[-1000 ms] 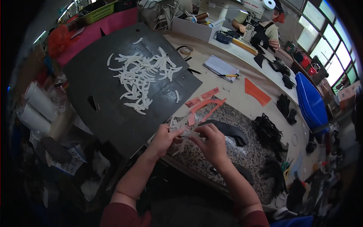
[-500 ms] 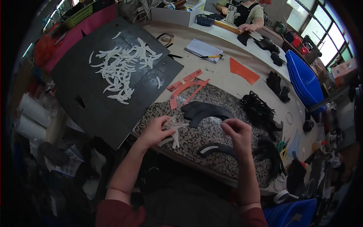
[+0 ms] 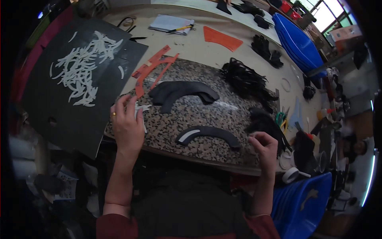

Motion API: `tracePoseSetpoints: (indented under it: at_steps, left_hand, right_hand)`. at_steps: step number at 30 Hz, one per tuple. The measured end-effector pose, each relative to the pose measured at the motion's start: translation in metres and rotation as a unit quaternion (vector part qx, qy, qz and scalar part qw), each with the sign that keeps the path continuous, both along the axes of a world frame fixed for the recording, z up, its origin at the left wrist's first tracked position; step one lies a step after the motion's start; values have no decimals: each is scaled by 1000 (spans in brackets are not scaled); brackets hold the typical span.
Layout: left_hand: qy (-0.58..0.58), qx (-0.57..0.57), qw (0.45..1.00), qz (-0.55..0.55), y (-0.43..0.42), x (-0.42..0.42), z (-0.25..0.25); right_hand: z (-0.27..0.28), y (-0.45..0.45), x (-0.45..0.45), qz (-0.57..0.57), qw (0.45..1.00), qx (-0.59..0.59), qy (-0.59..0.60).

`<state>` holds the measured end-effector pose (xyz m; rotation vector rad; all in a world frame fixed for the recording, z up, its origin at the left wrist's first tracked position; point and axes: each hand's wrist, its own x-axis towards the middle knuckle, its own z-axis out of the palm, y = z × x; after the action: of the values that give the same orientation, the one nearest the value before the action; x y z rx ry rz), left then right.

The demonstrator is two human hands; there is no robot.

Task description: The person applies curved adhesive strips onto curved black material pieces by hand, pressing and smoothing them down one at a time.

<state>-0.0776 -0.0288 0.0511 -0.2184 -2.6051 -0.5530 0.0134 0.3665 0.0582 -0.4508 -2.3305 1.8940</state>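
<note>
My left hand (image 3: 129, 119) is over the left end of a speckled stone slab (image 3: 163, 137), thumb and fingers apart. Beneath and beside its fingertips lie a few white curved strips (image 3: 142, 108), partly covered by the hand. My right hand (image 3: 264, 145) is pinched near the slab's right end; whatever is in the fingertips is too small to make out. Between the hands lies a black curved piece (image 3: 217, 132) with one white strip (image 3: 189, 136) on its left part. Behind it rests a stack of black curved pieces (image 3: 181, 89).
Many white strips (image 3: 81, 75) lie scattered on a dark board (image 3: 43, 107) at left. Orange templates (image 3: 151, 65), a notebook (image 3: 165, 24) and a black bundle (image 3: 246, 77) are farther back. Scissors (image 3: 281, 118) and a tape roll (image 3: 290, 175) lie right. Blue bins (image 3: 298, 44) stand beyond.
The view has turned to the right. My right hand has moved right, past the black piece's right end, still pinched. My left hand's fingers have spread and now cover more of the white strips.
</note>
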Motion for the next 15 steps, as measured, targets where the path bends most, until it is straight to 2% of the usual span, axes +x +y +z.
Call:
tracePoseSetpoints:
  at_steps: [1, 2, 3, 5, 8, 10, 13, 15]
  left_hand:
    - [2, 23, 999, -42, 26, 7, 7]
    - [-23, 85, 985, -149, 52, 14, 5]
    - [-40, 85, 961, -261, 76, 20, 4]
    - [-70, 98, 922, -367, 122, 33, -14]
    - [-61, 110, 893, -432, 159, 40, -43]
    - [-82, 101, 894, -429, 164, 50, -47]
    - [-72, 84, 895, -433, 167, 56, -54]
    - [-75, 85, 890, -441, 163, 56, -54]
  right_hand:
    - [-2, -3, 1, 3, 1000, -1, -2]
    - [-3, -6, 2, 9, 1000, -3, -4]
    - [0, -8, 1, 13, 999, 3, -29]
    - [-1, -3, 0, 23, 999, -16, -34]
    - [5, -4, -2, 31, 999, -43, -10]
    - [6, 1, -2, 29, 996, -79, -6]
    - [-1, 13, 0, 50, 997, -64, -14]
    - [-4, 15, -5, 89, 996, 5, -10]
